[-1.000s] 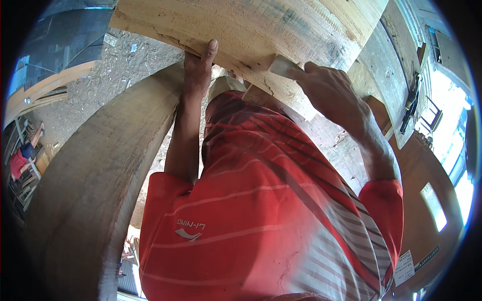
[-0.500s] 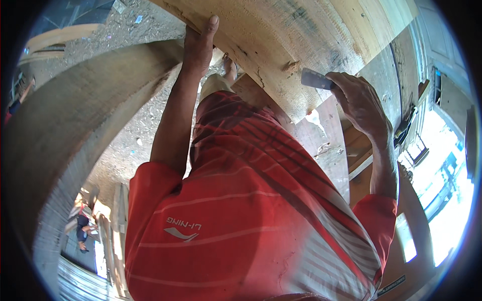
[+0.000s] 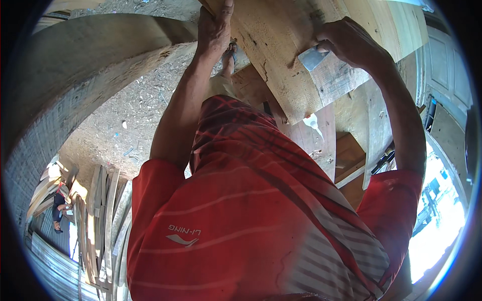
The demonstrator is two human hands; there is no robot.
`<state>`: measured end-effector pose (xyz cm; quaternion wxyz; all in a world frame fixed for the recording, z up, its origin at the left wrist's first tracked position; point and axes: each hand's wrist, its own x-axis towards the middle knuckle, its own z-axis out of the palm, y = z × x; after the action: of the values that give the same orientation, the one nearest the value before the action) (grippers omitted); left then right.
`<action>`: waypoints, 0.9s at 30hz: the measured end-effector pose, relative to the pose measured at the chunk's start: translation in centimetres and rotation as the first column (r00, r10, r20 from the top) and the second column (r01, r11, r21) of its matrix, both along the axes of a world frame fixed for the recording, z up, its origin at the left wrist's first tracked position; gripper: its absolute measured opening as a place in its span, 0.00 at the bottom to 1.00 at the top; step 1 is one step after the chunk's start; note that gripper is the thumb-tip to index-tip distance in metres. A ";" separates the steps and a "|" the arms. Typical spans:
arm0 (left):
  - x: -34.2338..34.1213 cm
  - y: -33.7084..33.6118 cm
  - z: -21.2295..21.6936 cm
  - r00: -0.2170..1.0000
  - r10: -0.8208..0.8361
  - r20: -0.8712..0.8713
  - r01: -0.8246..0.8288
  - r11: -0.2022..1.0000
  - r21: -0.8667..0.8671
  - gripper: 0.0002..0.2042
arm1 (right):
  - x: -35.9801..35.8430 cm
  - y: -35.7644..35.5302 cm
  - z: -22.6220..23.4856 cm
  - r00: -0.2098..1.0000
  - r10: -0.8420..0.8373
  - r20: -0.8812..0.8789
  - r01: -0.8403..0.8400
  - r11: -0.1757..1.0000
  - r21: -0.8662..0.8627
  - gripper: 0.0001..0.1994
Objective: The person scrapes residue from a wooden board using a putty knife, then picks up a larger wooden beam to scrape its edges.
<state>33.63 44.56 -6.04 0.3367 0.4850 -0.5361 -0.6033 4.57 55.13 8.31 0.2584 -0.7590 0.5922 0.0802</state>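
Note:
A broad wooden board [image 3: 273,55], made of joined planks with rough, stained grain, slants across the top of the view. My left hand [image 3: 215,32] is closed on its left edge, the thumb lying along the top face. My right hand [image 3: 349,42] grips a scraper [image 3: 312,58] with a flat metal blade. Its blade lies over the board's face, close to a dark gouge in the wood; the handle is hidden in my fingers.
A large curved timber slab [image 3: 95,65] stands at the left. Below the board, a white bottle with a thin spout [image 3: 311,121] rests on a pale plank. Several wood strips [image 3: 108,220] lean at lower left, near a distant person [image 3: 59,208]. A panelled door [image 3: 444,60] is at right.
My right hand has moved up and farther over the board, turning the scraper so its blade now points down-left. My left hand appears slightly higher and farther right, as the whole view has shifted.

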 end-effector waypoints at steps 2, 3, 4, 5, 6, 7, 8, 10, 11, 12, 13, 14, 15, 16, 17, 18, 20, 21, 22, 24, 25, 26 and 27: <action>-0.2 0.0 -0.1 0.999 -0.001 -0.038 0.001 1.000 -0.001 0.46 | -0.1 0.1 0.5 0.999 0.012 0.029 -0.012 1.000 0.003 0.09; -0.3 0.0 0.1 0.997 -0.013 -0.073 0.013 1.000 -0.002 0.46 | -0.1 0.0 1.1 1.000 0.017 0.007 -0.017 1.000 0.017 0.09; -0.4 0.2 0.2 0.998 -0.004 -0.068 0.004 1.000 0.001 0.46 | 0.0 -0.2 1.4 1.000 0.021 -0.015 -0.020 0.999 0.030 0.10; -0.8 0.4 1.5 0.998 -0.017 -0.054 0.016 1.000 -0.016 0.43 | 0.0 0.0 1.3 1.000 0.018 -0.011 -0.018 0.999 0.029 0.10; -1.0 0.5 2.3 0.999 -0.031 -0.040 0.029 0.999 -0.034 0.40 | 0.1 0.2 1.2 1.000 0.016 -0.007 -0.016 0.999 0.032 0.10; -0.8 0.4 2.2 0.999 -0.036 -0.035 0.035 0.999 -0.034 0.40 | 0.2 0.3 1.0 1.000 0.012 -0.002 -0.012 0.999 0.035 0.10; -0.6 0.3 2.0 0.998 -0.046 0.044 0.047 0.999 -0.027 0.42 | 0.1 0.3 0.8 1.000 0.003 -0.003 -0.003 0.999 0.036 0.10; -0.2 0.2 1.3 0.990 -0.067 0.123 0.070 0.997 -0.017 0.43 | -0.3 -0.4 0.3 0.981 -0.191 0.017 0.187 0.974 0.128 0.10; -0.2 0.1 1.0 0.996 -0.028 0.079 0.030 0.999 -0.020 0.45 | 0.0 -0.8 1.0 0.986 -0.164 0.006 0.160 0.971 0.177 0.11; -0.1 0.0 0.6 0.999 0.012 0.035 -0.011 1.000 -0.022 0.46 | -0.2 -0.5 0.9 0.986 -0.168 0.006 0.165 0.970 0.177 0.11; -0.1 0.0 0.3 0.999 0.008 0.034 -0.008 1.000 -0.022 0.46 | -0.6 0.0 0.5 0.992 -0.120 0.030 0.118 0.990 0.082 0.11; -0.2 0.0 0.4 0.999 0.016 0.048 -0.016 1.000 -0.009 0.46 | -0.6 0.1 0.4 0.996 -0.068 0.052 0.069 0.998 -0.015 0.11; -0.3 0.0 0.5 0.998 0.025 0.062 -0.026 1.000 0.004 0.46 | -0.6 0.2 0.4 0.996 -0.068 0.053 0.069 0.997 -0.016 0.11; -0.4 0.0 0.6 0.998 0.026 0.063 -0.026 1.000 0.003 0.46 | -0.4 0.3 0.7 0.993 -0.103 0.057 0.102 0.995 0.008 0.11; -0.6 0.0 1.2 0.999 -0.015 0.038 0.016 1.000 -0.018 0.45 | -0.1 0.3 0.9 0.989 -0.139 0.058 0.138 0.990 0.035 0.11; -0.9 0.1 1.6 0.998 -0.057 0.013 0.057 0.998 -0.039 0.44 | 0.0 0.0 1.0 0.988 -0.141 0.058 0.139 0.990 0.037 0.11; -1.0 0.4 1.9 0.998 -0.043 -0.046 0.042 0.999 -0.009 0.44 | 0.3 -1.0 1.1 0.966 -0.257 -0.011 0.255 0.950 0.181 0.11; -1.0 0.4 2.0 0.994 -0.025 -0.104 0.027 0.999 0.019 0.45 | 0.3 -1.2 1.3 0.967 -0.255 -0.010 0.252 0.951 0.181 0.11; -1.1 0.4 1.9 0.994 -0.023 -0.103 0.025 1.000 0.019 0.45 | 0.3 -1.3 1.5 0.966 -0.260 -0.015 0.258 0.947 0.190 0.12; -1.1 0.3 1.7 0.998 -0.006 -0.057 0.003 0.998 -0.058 0.45 | 0.7 -1.2 1.8 0.967 -0.253 -0.018 0.252 0.947 0.198 0.12; -0.8 0.1 1.6 0.998 0.001 -0.055 -0.004 0.998 -0.059 0.45 | 1.3 -0.3 1.9 0.987 -0.152 0.055 0.147 0.985 0.088 0.12; -0.7 0.1 1.6 0.998 -0.026 -0.050 0.026 1.000 0.001 0.45 | 1.6 0.6 1.6 0.992 -0.050 0.114 0.053 0.998 -0.025 0.12; -0.7 0.2 1.6 0.998 -0.053 -0.047 0.055 0.997 0.061 0.46 | 1.8 1.2 0.6 0.995 0.045 0.091 -0.032 0.990 -0.138 0.11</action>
<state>32.94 44.73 -4.48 0.3171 0.4668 -0.5220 -0.6396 6.41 56.35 8.93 0.2319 -0.7892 0.5686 0.0086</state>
